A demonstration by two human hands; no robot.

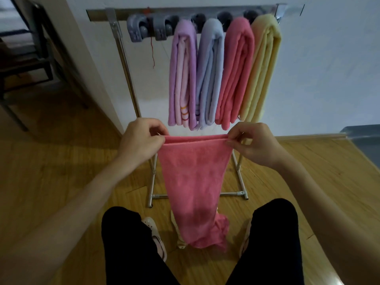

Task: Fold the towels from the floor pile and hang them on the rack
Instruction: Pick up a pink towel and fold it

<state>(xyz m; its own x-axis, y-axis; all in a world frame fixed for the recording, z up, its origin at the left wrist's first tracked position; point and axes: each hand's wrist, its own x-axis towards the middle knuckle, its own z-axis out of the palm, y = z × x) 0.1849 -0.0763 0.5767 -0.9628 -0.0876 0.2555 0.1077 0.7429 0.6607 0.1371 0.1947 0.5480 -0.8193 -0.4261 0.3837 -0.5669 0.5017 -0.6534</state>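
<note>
A pink towel (194, 177) hangs doubled lengthwise in front of me, its lower end bunched on the floor between my feet. My left hand (141, 142) pinches its top left corner and my right hand (254, 144) pinches its top right corner, keeping the top edge taut. Behind it stands a metal rack (120, 50) with folded towels hung side by side: purple (183, 75), blue (209, 73), pink (236, 73) and yellow (261, 68). Under the held towel a pale striped cloth (181, 241) lies on the floor, mostly hidden.
Grey clips (149, 28) sit on the rack's top bar at the left, with a red thread dangling. The rack's feet (151, 199) rest on the wooden floor close to my white shoes. A dark chair frame (30, 64) stands at the far left, a grey box (364, 140) at right.
</note>
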